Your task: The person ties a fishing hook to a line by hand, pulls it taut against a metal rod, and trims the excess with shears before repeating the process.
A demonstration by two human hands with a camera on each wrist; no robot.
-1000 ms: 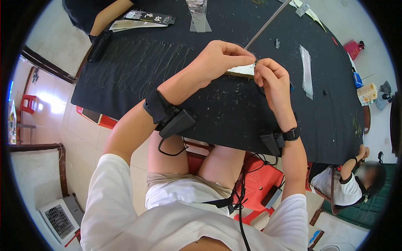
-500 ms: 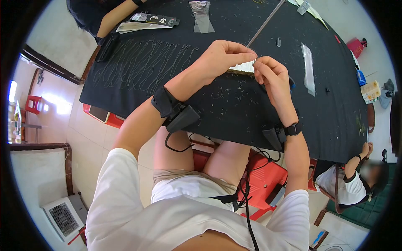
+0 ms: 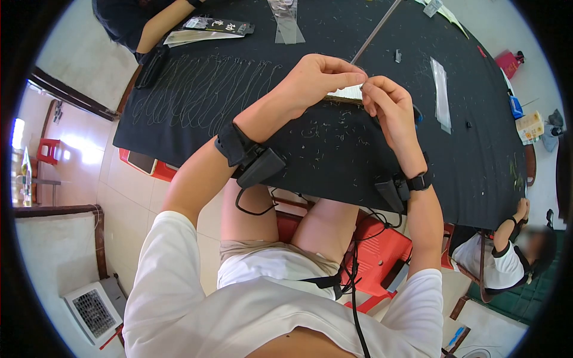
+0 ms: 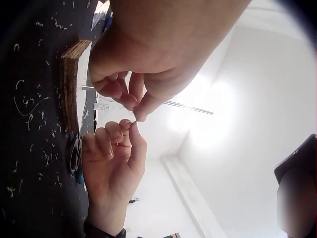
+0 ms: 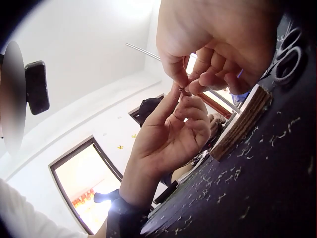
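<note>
Thumb and forefinger of the left hand point(image 3: 319, 83) pinch something tiny, and the fingertips of the right hand point(image 3: 391, 113) meet them from the other side. A small dark piece point(image 4: 134, 122) shows between the fingertips in the left wrist view; its exact shape is too small to tell. Both hands are above the black cloth, beside a layered board point(image 5: 242, 121) with a white top. A thin metal rod point(image 3: 376, 33) rises from the board behind the hands.
Looped thin strands point(image 3: 203, 89) lie at the left of the black cloth point(image 3: 334, 161), clippings around the board. Scissors point(image 5: 288, 64) lie beside the board. Clear plastic sleeves point(image 3: 440, 95) and a black-labelled packet point(image 3: 218, 27) are farther out. Other people sit at the table's edges.
Against the earlier frames, the head view has shifted slightly. The two hands stay fingertip to fingertip, with only small finger movements.
</note>
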